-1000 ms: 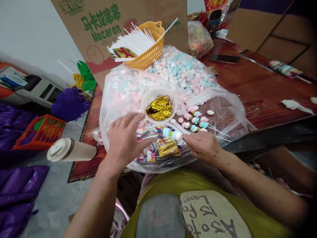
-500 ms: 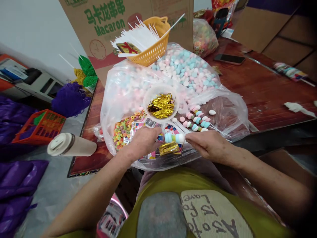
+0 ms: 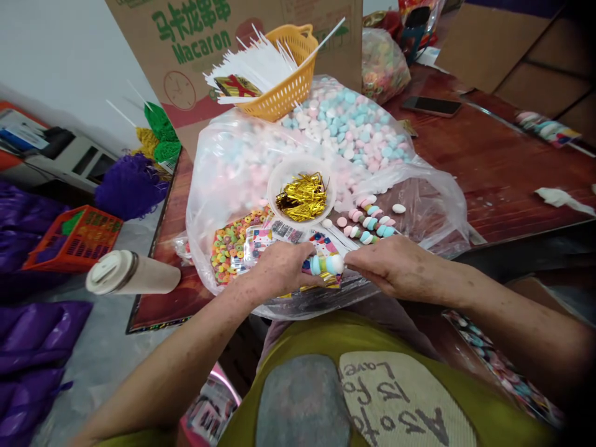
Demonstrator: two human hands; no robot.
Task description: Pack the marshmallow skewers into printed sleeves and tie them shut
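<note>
My left hand (image 3: pixel 286 268) is closed round the left end of a candy skewer (image 3: pixel 326 265) with blue, green and white pieces. At its white right end, the fingertips of my right hand (image 3: pixel 384 264) are pinched together; what they grip is too small to make out. Gold ties (image 3: pixel 305 197) fill a clear bowl (image 3: pixel 275 177) above my hands. Printed wrappers (image 3: pixel 261 239) lie under my left hand, beside ring-shaped candies (image 3: pixel 226 251). Several threaded skewers (image 3: pixel 370 225) rest on the plastic bag just beyond my right hand.
A large bag of pastel candies (image 3: pixel 358 127) spreads behind the bowl. Beyond it are a yellow basket (image 3: pixel 284 93) of white sticks and a cardboard box (image 3: pixel 186 93). A cup (image 3: pixel 135 273) stands left; a phone (image 3: pixel 431 106) and wrapped skewer (image 3: pixel 547 128) lie right.
My left hand has shifted right and down, covering more of the skewer and the gold ties beneath it. My right hand has moved slightly left, staying at the white end.
</note>
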